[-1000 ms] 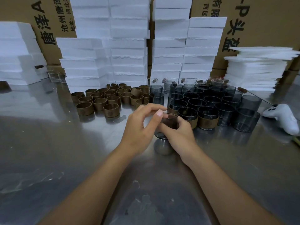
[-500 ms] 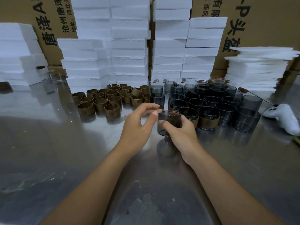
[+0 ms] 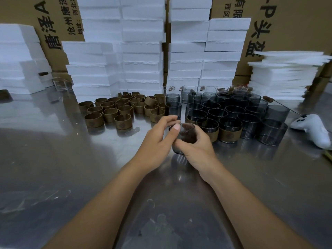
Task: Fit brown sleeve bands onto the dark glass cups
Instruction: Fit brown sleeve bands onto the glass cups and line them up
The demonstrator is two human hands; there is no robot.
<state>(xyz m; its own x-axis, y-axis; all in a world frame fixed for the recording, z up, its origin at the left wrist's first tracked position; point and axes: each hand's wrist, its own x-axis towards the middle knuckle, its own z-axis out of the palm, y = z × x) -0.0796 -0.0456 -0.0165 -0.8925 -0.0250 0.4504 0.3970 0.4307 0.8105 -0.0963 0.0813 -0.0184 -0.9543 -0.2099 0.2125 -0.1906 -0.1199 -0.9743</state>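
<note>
Progress: early. At least 2 banded dark glass cups (image 3: 230,134) stand in the front row, right of centre. The bare dark glass cups (image 3: 233,110) behind them number well over 20. Roughly 25 loose brown sleeve bands (image 3: 124,121) sit centre-left on the shiny steel tabletop (image 3: 71,168).

In work: 1 smoked-glass cylinder cup (image 3: 186,133), held at frame centre, apparently just off the tabletop. The right hand (image 3: 197,150) grip wraps its wall. The left hand (image 3: 156,141) has its thumb on the left rim and fingers arched over; pinching or only touching, cannot tell. Brown shows through the glass and the base is bare; band on or not, unclear.

Materials: the cups are thin-walled, straight-sided, translucent grey, likely slippery. The bands are short matte open rings with a round stamp. White foam slabs (image 3: 142,51) are stacked behind.
</note>
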